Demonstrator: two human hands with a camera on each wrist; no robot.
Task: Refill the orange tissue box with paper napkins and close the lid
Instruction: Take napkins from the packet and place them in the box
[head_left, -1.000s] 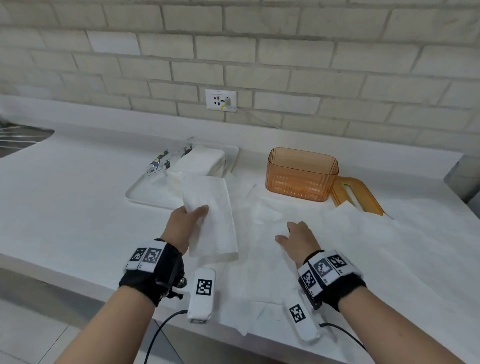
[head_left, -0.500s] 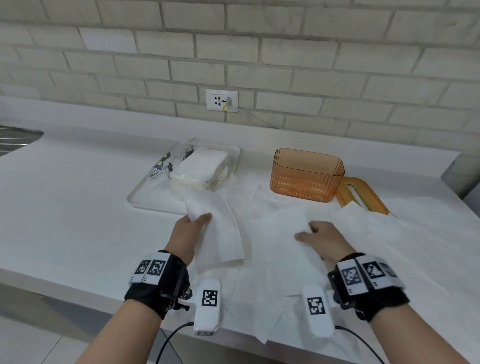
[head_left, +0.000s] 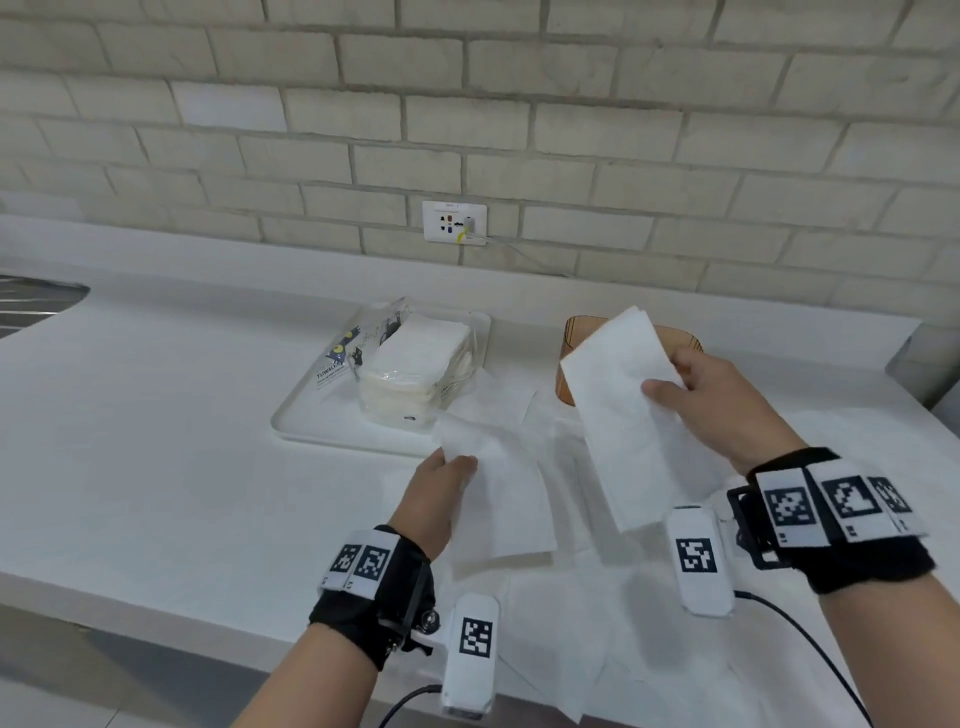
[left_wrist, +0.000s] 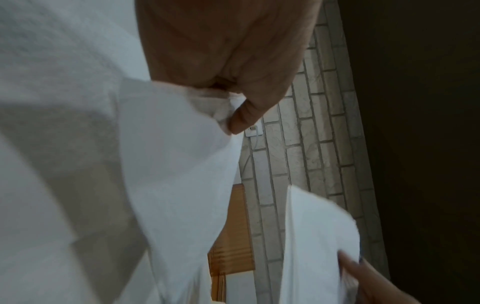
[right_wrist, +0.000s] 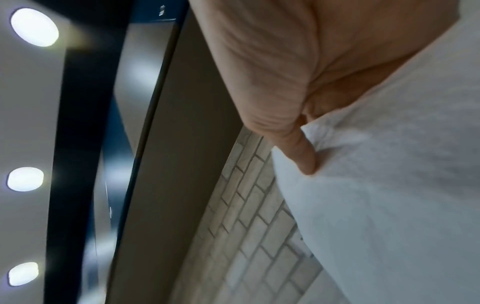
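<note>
My right hand (head_left: 691, 400) pinches a folded white napkin (head_left: 623, 415) and holds it up in front of the orange tissue box (head_left: 567, 353), hiding most of the box and its lid. My left hand (head_left: 441, 488) pinches a second napkin (head_left: 498, 493) at its left edge, low over the counter. In the left wrist view the thumb (left_wrist: 246, 117) presses that napkin (left_wrist: 171, 164), with the orange box (left_wrist: 233, 236) beyond. In the right wrist view the thumb (right_wrist: 301, 152) presses its napkin (right_wrist: 389, 195).
A white tray (head_left: 311, 421) at the back holds an opened pack of napkins (head_left: 415, 374). Several loose napkins (head_left: 675, 649) lie spread over the white counter in front of me. A wall socket (head_left: 454, 222) sits on the brick wall; a sink edge (head_left: 36, 296) shows far left.
My right hand has lifted a napkin off the counter and raised it up toward the orange box. My left hand keeps hold of its napkin in about the same place.
</note>
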